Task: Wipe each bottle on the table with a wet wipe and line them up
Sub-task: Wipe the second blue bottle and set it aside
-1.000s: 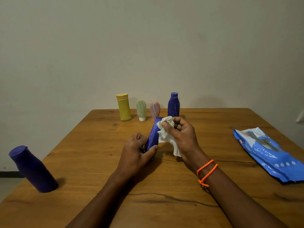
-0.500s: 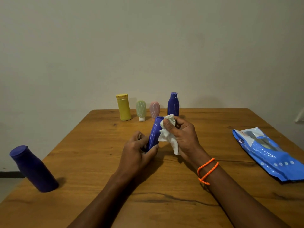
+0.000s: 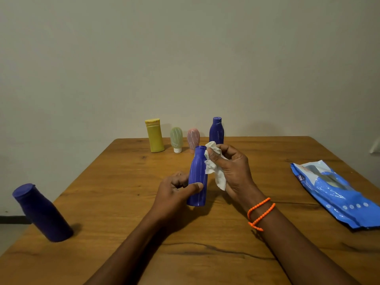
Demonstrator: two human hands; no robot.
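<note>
My left hand (image 3: 175,193) grips the lower body of a blue bottle (image 3: 197,173), held nearly upright above the middle of the wooden table (image 3: 123,182). My right hand (image 3: 232,169) holds a crumpled white wet wipe (image 3: 213,165) pressed against the bottle's upper right side near its neck. Along the far edge stand a yellow bottle (image 3: 154,135), a small green bottle (image 3: 176,139), a small pink bottle (image 3: 193,137) and another blue bottle (image 3: 216,130). A dark blue bottle (image 3: 42,213) stands at the table's left edge.
A blue pack of wet wipes (image 3: 337,194) lies flat near the right edge of the table. A plain wall rises behind the far edge. An orange bead bracelet (image 3: 260,212) circles my right wrist.
The held bottle has been raised and tipped from a lean to nearly upright. My right hand with the wipe shifted from over the bottle's top to its upper right side.
</note>
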